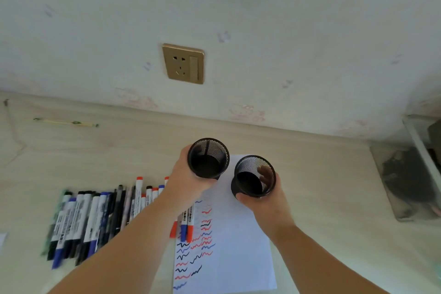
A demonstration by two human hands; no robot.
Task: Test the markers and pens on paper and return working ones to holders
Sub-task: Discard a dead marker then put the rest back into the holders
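Left hand (188, 179) grips one black mesh holder (208, 158), fingers wrapped round its wall, and right hand (262, 200) grips a second holder (254, 176) just to the right of the first, its fingertips showing through the mesh. Both holders look empty and hang above the far end of the paper (238, 246), their rims almost touching. On the near half of the paper run rows of red, blue and black squiggles, so testing looks well along to me. Left of the paper lies a long row of markers (86, 217) on the bench (322, 174), and a few more sit on the paper's left edge under the left forearm.

What worries me is that forearm. It crosses right over the markers on the paper, and a careless drop of the elbow could roll them into the row or off the bench edge, mixing tested with untested. The holders are light and tall; set down on the paper rather than on bare bench, they could skid or tip once markers go in on one side. Fresh ink could also smear under a holder base.
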